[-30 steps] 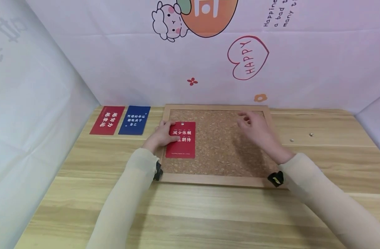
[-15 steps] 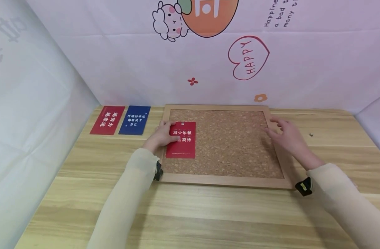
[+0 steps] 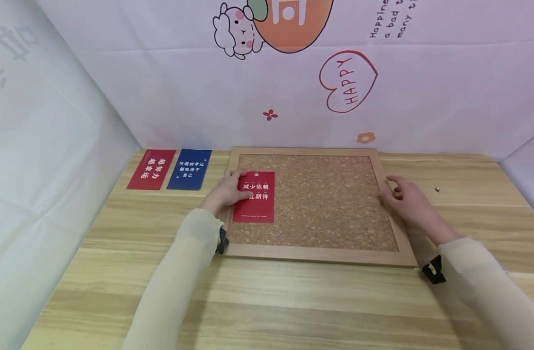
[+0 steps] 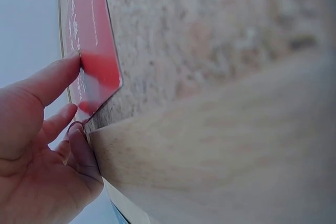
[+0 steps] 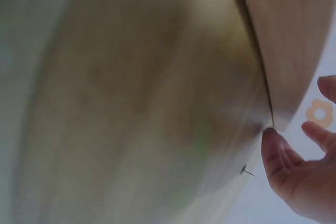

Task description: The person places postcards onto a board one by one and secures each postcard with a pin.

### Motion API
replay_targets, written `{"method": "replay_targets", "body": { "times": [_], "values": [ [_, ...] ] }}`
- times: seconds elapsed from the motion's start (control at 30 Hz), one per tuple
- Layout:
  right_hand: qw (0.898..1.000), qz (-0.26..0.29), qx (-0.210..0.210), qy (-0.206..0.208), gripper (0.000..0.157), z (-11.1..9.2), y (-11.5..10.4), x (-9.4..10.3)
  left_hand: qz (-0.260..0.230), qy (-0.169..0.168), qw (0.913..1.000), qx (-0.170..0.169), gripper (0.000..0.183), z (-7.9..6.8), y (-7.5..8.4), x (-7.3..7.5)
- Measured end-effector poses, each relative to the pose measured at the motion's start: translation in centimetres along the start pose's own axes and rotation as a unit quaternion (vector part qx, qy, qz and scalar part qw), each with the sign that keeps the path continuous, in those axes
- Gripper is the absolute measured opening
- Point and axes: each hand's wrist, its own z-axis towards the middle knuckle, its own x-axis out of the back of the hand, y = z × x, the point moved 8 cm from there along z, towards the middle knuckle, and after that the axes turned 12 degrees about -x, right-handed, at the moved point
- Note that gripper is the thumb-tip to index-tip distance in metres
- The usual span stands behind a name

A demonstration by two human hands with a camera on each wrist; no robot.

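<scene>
My left hand point(image 3: 226, 192) rests over the left rim of the framed cork board point(image 3: 323, 204). Its thumb and fingers touch a red card point(image 3: 254, 208) with white writing, which lies on the cork. A small silver thumbtack point(image 3: 256, 174) sits at the card's top. In the left wrist view the thumb lies on the card's face point(image 4: 100, 72), other fingers beside the frame edge. My right hand point(image 3: 405, 201) is at the board's right rim, fingers loosely bent and spread. In the right wrist view its lower fingertips point(image 5: 270, 134) meet the frame's edge, with nothing seen between fingers and thumb.
Another red card point(image 3: 149, 180) and a blue card point(image 3: 188, 181) lie on the wooden table point(image 3: 293, 306) left of the board. A loose thumbtack point(image 3: 438, 189) lies to its right, beyond my right hand. A white printed cloth point(image 3: 183, 97) hangs behind.
My right hand has moved from above the cork rightward to the board's right rim, and a tack seen on the table is now hidden. My left hand has stayed on the red card.
</scene>
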Motion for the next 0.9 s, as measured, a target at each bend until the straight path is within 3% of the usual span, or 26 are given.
{"method": "replay_targets", "body": {
  "times": [0.13, 0.47, 0.9],
  "values": [
    [1.000, -0.011, 0.018, -0.007, 0.063, 0.0, -0.4, -0.7, 0.001, 0.001, 1.0000, 0.002, 0.068, 0.0, -0.1, -0.1],
    [0.999, -0.025, -0.009, -0.023, 0.063, 0.4, 0.0, -1.3, 0.005, -0.002, 1.0000, 0.005, 0.068, -0.1, 0.2, 0.0],
    [1.000, -0.018, 0.015, -0.015, 0.053, 0.8, 0.1, -1.3, 0.002, -0.003, 1.0000, 0.003, 0.068, -0.4, 0.3, 0.0]
  ]
}}
